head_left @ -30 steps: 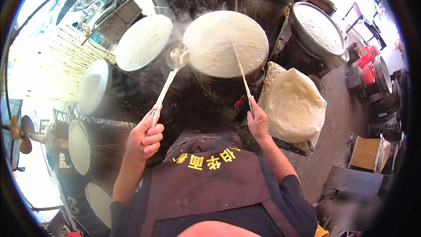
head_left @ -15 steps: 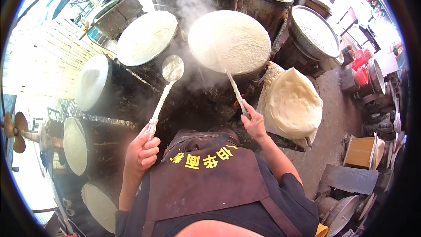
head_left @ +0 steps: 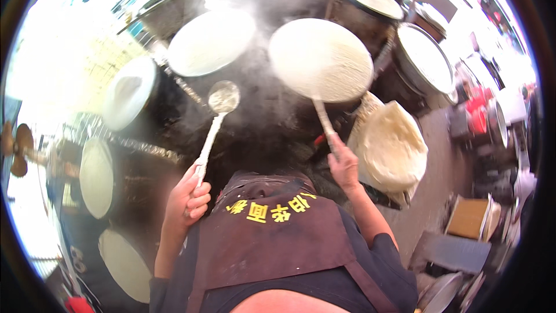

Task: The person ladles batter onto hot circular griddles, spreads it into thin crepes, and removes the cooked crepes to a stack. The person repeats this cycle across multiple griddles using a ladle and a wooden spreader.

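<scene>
My left hand (head_left: 188,198) is closed round the handle of a long ladle (head_left: 223,97), which points up and away. The ladle's bowl is coated with something pale and hangs in the steamy gap before the drums. In my right hand (head_left: 344,162) is a pale stick-like tool (head_left: 322,115). Its far end reaches the near rim of a round pan (head_left: 324,61) with a pale, partly rough layer on top; blur and steam hide the tip. Close to the right hand sits a cream-coloured, cloth-like bundle (head_left: 395,145), rounded and creased.
Several dark drums with pale round tops curve about me, such as the back-left pan (head_left: 211,43), the left ones (head_left: 95,178) and the right one (head_left: 425,55). Steam rises between them. A fan (head_left: 22,149) stands far left; boxes and metal sheets (head_left: 454,250) lie right.
The view has shifted, so the back pans sit farther right in it. My right hand and its tool have moved a little right. Both hands keep their holds.
</scene>
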Available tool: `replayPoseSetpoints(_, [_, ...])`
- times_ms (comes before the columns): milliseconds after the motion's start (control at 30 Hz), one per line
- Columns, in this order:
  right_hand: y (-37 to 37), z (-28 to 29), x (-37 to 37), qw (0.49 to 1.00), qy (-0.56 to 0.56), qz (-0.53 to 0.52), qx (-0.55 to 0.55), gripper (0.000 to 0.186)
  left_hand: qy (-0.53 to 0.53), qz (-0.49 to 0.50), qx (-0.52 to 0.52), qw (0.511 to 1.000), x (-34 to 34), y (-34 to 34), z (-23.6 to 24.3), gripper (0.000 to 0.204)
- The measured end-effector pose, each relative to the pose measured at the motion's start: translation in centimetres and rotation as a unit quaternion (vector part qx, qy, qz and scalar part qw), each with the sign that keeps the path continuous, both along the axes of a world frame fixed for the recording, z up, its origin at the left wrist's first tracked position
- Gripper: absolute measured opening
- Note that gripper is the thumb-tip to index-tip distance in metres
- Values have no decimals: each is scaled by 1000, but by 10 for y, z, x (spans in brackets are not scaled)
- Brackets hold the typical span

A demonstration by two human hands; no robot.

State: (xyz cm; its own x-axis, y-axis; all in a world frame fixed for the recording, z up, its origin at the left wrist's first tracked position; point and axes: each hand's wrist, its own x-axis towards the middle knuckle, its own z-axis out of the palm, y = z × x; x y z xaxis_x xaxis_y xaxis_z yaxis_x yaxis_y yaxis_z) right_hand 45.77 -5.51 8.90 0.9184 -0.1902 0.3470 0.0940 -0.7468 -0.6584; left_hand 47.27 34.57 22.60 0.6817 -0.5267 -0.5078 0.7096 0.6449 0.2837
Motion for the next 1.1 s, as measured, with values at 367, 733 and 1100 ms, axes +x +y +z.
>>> replayPoseSetpoints(367, [49, -10, 23, 995, 56, -22, 78, 58, -50, 11, 42, 998, -20, 60, -10, 48])
replayPoseSetpoints(733, [242, 59, 81, 913, 89, 379, 125, 57, -78, 141, 76, 984, -70, 116, -18, 52])
replayPoseSetpoints(1100, [450, 118, 71, 557, 9, 823, -113, 52, -80, 364, 95, 923, -125, 147, -27, 58])
